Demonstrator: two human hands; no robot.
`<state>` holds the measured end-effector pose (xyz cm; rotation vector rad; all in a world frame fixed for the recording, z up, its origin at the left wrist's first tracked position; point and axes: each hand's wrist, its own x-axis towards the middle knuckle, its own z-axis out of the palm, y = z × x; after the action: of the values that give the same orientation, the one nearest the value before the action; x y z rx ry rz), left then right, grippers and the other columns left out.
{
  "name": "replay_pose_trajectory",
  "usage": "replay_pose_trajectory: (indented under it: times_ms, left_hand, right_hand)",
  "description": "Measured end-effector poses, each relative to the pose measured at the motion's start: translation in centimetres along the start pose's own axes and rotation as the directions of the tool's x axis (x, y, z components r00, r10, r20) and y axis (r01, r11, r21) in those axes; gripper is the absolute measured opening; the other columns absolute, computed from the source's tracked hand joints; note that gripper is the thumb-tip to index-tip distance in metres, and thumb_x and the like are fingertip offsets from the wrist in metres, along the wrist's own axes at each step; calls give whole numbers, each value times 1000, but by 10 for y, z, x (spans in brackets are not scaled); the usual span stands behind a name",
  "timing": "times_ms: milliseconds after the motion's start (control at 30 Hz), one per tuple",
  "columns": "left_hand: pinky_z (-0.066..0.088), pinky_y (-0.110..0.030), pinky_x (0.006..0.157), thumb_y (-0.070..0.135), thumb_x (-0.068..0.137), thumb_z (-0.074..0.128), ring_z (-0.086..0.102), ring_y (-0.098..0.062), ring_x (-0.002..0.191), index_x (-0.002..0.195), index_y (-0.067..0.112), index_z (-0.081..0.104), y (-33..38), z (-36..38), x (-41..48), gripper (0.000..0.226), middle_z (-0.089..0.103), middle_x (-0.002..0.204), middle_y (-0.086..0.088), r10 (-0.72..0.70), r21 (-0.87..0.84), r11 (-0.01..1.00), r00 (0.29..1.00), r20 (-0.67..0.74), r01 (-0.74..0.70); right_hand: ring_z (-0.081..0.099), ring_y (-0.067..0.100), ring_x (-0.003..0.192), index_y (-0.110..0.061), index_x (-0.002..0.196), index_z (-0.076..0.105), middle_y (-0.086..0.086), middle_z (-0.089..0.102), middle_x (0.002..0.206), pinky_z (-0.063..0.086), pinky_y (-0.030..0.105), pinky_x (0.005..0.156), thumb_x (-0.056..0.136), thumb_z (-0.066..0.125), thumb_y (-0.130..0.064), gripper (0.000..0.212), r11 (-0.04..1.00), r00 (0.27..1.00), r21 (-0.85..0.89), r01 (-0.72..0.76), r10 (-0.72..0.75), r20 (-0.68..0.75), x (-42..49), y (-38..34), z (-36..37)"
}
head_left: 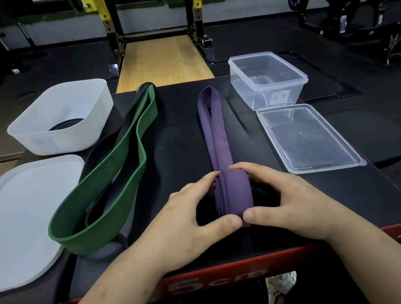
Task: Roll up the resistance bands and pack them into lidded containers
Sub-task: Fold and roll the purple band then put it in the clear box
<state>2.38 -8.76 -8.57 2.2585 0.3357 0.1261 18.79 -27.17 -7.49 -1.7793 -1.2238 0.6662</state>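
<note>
A purple resistance band (214,130) lies lengthwise on the black platform, its near end wound into a small roll. My left hand (197,215) and my right hand (276,200) grip that roll from either side, thumbs meeting at its front. A green band (111,178) lies looped to the left, over a black band (98,151). A clear container (267,79) with a label stands at the back right, its clear lid (309,138) flat in front of it. A white container (64,118) at the back left holds a rolled black band (66,123).
A white lid (21,219) lies at the near left. The black platform (179,134) has a red front edge marked "5cm". A squat rack with a wooden floor panel (163,60) stands behind, with gym machines at the far right.
</note>
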Motion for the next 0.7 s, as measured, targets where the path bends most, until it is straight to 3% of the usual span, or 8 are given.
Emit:
replay_pose_trajectory:
  times_ms: [100, 200, 267, 367, 500, 633, 700]
  left_hand:
    - [37, -37, 116, 79, 72, 69, 39, 1, 141, 149, 59, 29, 1, 0, 1, 89, 48, 143, 31, 1, 9, 1000, 1000, -2, -1]
    - [36, -35, 117, 82, 73, 64, 36, 3, 142, 152, 54, 28, 1, 0, 1, 92, 45, 146, 31, -15, 20, 1000, 999, -33, 16]
    - [35, -33, 118, 83, 70, 62, 34, 5, 141, 152, 55, 26, 2, 0, 0, 94, 41, 146, 31, -38, 41, 998, 998, -39, 40]
    - [33, -30, 118, 84, 66, 64, 32, 7, 140, 151, 58, 21, 4, -1, -2, 98, 38, 146, 32, -53, 65, 996, 998, -28, 55]
    - [35, -31, 116, 87, 66, 60, 32, 4, 140, 149, 60, 20, 5, 1, -2, 96, 39, 144, 33, -64, 78, 995, 997, -44, 67]
    - [32, -24, 107, 87, 64, 59, 30, 1, 137, 148, 64, 17, 8, 2, -1, 97, 37, 142, 32, -94, 95, 991, 995, -18, 96]
    - [33, -25, 107, 87, 63, 59, 31, 1, 135, 146, 66, 16, 8, 1, -1, 96, 37, 139, 32, -98, 95, 990, 995, -16, 99]
  right_hand:
    - [47, -10, 135, -48, 148, 44, -29, 56, 142, 39, 16, 111, 81, 83, -49, 78, 997, 1000, -74, -16, 14, -25, 0, 2, 2]
    - [32, -18, 138, -62, 150, 29, -34, 44, 146, 31, 14, 111, 75, 62, -74, 83, 963, 997, -263, -55, 41, -58, 1, 2, 5]
    - [34, -16, 139, -60, 150, 30, -31, 46, 146, 32, 22, 116, 77, 61, -73, 81, 968, 997, -244, -66, 55, -53, 0, 1, 6]
    - [36, -12, 142, -58, 149, 36, -30, 47, 150, 33, 31, 120, 82, 75, -58, 77, 990, 999, -127, -53, 54, 6, -2, -1, 3]
    - [14, -28, 139, -72, 143, 26, -37, 35, 153, 21, 29, 126, 70, 61, -78, 81, 965, 995, -245, -95, 95, -12, 0, -2, 2]
    - [29, 1, 151, -63, 148, 32, -34, 43, 152, 28, 44, 124, 78, 68, -70, 79, 985, 995, -146, -92, 98, 28, 0, 1, 0]
    - [34, 2, 149, -61, 147, 34, -30, 46, 152, 30, 45, 123, 80, 69, -66, 76, 991, 996, -112, -73, 78, 40, 0, 0, 0]
